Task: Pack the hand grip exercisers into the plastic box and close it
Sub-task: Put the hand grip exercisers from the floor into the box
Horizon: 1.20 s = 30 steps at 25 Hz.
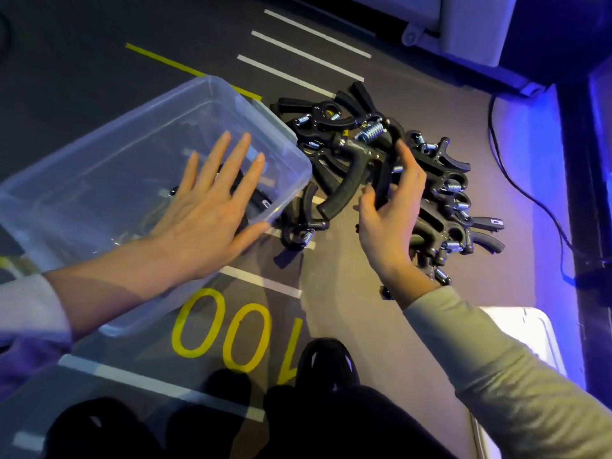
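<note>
A clear plastic box [86, 167] stands open on the dark floor mat at the left, with a few black exercisers lying inside. My left hand [212, 207] reaches over its near corner with fingers straight and spread, holding nothing. To the right lies a heap of black hand grip exercisers [440, 193] with steel springs. My right hand [390, 223] curls its fingers and thumb round the handle of one hand grip exerciser [351, 154] lifted at the heap's near side.
The white box lid [530, 339] lies at the lower right, partly under my right sleeve. A black cable [530, 197] runs along the floor at the right. My shoe [328, 362] sits near the yellow "100" marking [231, 329]. A white object [463, 24] stands at the top.
</note>
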Motion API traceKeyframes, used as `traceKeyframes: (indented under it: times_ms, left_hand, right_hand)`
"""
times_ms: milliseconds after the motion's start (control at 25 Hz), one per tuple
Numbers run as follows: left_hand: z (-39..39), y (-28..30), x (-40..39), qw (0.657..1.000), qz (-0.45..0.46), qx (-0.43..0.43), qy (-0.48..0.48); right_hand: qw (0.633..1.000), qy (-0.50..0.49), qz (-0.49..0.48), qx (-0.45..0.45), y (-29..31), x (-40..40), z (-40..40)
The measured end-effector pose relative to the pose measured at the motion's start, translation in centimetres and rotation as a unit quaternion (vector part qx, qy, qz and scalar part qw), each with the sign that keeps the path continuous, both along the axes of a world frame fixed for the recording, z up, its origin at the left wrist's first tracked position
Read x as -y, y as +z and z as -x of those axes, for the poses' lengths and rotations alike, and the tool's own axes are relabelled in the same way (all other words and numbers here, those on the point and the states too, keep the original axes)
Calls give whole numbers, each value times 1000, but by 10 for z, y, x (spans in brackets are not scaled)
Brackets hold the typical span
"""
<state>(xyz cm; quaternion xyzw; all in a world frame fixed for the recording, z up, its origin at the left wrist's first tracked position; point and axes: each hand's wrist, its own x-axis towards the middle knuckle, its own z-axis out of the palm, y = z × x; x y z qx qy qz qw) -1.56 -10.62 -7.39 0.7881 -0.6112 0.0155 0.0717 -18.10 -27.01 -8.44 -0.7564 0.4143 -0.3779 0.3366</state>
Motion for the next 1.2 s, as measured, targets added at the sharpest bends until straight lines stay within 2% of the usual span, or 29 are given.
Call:
traceKeyframes:
  times_ms: [160, 400, 520, 600, 800, 880, 960, 1040, 1200]
  left_hand:
    - [-25, 17, -14, 998, 14, 6, 56]
    - [-74, 32, -66, 985, 32, 7, 167]
    - [-91, 24, -98, 978, 17, 2, 209]
    - [-96, 14, -114, 975, -2, 1, 223]
    - [-102, -6, -137, 966, -52, -22, 253]
    - [-104, -10, -140, 961, -67, -38, 266]
    - [-105, -13, -142, 958, -69, -63, 271]
    - [-104, -14, -142, 957, -65, -82, 269]
    - [-105, -18, -142, 959, -57, -90, 262]
  right_hand:
    - [996, 89, 6, 33, 27, -21, -54]
    - [979, 199, 40, 1, 48, -48, -122]
    - [960, 270, 50, -58, 41, -69, -147]
    - [938, 329, 24, -102, 30, -87, -160]
    - [862, 421, -49, -277, -16, -127, -180]
    - [837, 434, -66, -328, -32, -139, -186]
    - [826, 421, -66, -369, -44, -147, -192]
    - [835, 386, -72, -386, -51, -146, -197]
    - [868, 328, -76, -364, -41, -142, -201]
